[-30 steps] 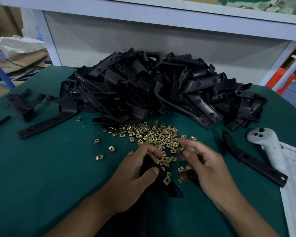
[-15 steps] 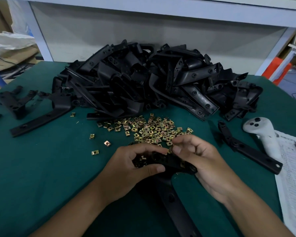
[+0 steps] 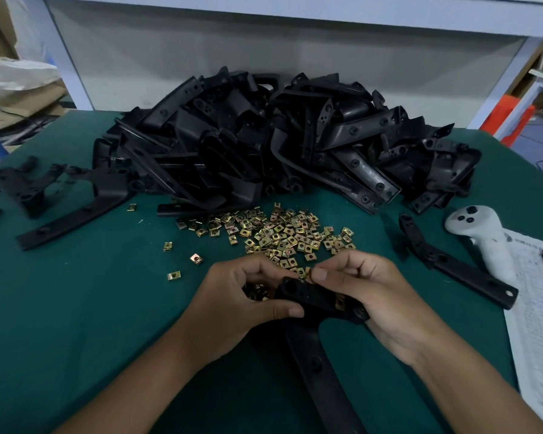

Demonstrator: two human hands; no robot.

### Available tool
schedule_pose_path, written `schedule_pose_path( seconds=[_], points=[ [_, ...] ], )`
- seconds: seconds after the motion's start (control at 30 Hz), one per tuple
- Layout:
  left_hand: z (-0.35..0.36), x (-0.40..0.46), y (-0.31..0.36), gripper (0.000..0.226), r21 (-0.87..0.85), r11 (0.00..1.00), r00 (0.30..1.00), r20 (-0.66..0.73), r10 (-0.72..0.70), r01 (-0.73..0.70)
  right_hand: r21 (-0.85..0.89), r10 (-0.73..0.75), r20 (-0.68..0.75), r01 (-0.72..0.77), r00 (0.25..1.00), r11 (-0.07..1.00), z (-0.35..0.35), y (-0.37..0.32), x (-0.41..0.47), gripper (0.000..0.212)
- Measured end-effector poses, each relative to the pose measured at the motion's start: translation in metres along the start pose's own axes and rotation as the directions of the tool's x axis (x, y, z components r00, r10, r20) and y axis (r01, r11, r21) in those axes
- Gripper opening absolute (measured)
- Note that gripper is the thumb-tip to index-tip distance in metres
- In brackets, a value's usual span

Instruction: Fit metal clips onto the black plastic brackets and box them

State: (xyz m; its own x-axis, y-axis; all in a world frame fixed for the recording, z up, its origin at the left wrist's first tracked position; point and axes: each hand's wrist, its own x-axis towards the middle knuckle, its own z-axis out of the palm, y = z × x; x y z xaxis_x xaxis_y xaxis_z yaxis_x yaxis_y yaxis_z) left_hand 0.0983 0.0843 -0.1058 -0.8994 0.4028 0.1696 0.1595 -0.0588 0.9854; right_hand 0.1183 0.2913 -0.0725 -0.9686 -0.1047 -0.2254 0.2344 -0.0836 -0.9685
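Observation:
My left hand [image 3: 232, 302] grips the head of a black plastic bracket [image 3: 314, 346] whose long arm runs down toward me. My right hand [image 3: 367, 292] supports the bracket's right end and pinches a small brass-coloured metal clip [image 3: 308, 273] at the bracket's top edge. One clip [image 3: 340, 302] sits on the bracket's face. A scatter of several loose metal clips [image 3: 276, 236] lies on the green table just beyond my hands. Behind it rises a big heap of black brackets [image 3: 279, 145].
A single bracket [image 3: 458, 261] lies at the right beside a white controller [image 3: 480, 236] and a printed sheet [image 3: 539, 308] with a pen. More loose brackets [image 3: 72, 211] lie at the left. A white shelf frame [image 3: 295, 14] stands behind the green table [image 3: 76, 308].
The bracket has been raised and turned in my hands, and my right hand has carried a clip from the pile to the bracket's top edge. The camera has tilted slightly.

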Motion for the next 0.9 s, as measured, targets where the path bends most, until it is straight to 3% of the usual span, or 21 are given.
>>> schedule_pose_path(
  seconds=[0.33,0.47,0.9],
  points=[
    [0.0008,-0.0013,0.0038,0.035,0.075,0.997,1.0,0.008,0.02,-0.021,-0.045,0.01,0.067,-0.007,0.998,0.999,-0.0022,-0.0047,-0.0024,0.017],
    [0.0001,-0.0003,0.0043,0.034,0.062,0.998,1.0,-0.023,0.021,-0.019,0.001,-0.026,0.012,0.026,1.0,1.0,-0.0025,-0.0032,-0.0018,0.015],
    [-0.001,-0.0008,0.0021,0.034,0.091,0.995,0.999,0.02,0.035,-0.036,0.0,0.007,0.036,-0.007,0.999,1.0,0.0019,0.0032,0.0003,0.017]
  ],
)
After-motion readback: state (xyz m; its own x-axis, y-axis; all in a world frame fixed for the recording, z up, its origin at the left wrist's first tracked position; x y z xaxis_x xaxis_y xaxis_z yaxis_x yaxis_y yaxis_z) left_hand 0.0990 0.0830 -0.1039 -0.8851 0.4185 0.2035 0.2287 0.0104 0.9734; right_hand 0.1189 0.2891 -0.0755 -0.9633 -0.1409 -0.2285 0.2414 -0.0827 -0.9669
